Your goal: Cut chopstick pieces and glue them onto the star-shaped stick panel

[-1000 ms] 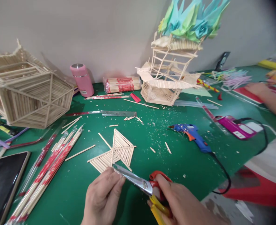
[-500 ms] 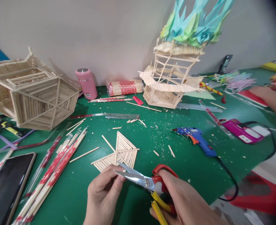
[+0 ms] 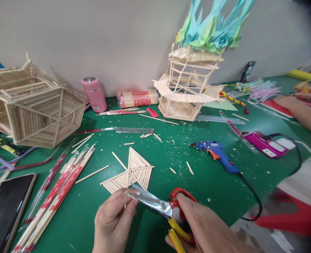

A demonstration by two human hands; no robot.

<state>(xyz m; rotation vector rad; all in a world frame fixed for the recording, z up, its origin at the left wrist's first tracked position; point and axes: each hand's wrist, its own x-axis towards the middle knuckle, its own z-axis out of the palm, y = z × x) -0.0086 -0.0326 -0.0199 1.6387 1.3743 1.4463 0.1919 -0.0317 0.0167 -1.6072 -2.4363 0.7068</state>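
Observation:
My right hand (image 3: 197, 221) grips a pair of scissors (image 3: 155, 203) with red and yellow handles, its blades parted and pointing left. Close to the blade tips, my left hand (image 3: 115, 218) pinches thumb against forefinger. A short wooden stick (image 3: 125, 206) shows a little between those fingers, mostly hidden. Just beyond my hands, a partly filled panel of wooden sticks (image 3: 139, 168) lies flat on the green table (image 3: 171, 151). Its near edge is partly covered by my left fingers and the blades.
A blue glue gun (image 3: 216, 153) lies right, its cord trailing. Stick bundles (image 3: 57, 196) and a phone (image 3: 10, 211) lie left. Behind stand a stick model (image 3: 47, 112), a pink bottle (image 3: 94, 94) and a paper-topped stick tower (image 3: 187, 88). Another person's hand (image 3: 284, 103) rests far right.
The view has shifted slightly, so most things sit a little further left. My hands keep nearly the same pose, with the scissors still parted at my left fingertips.

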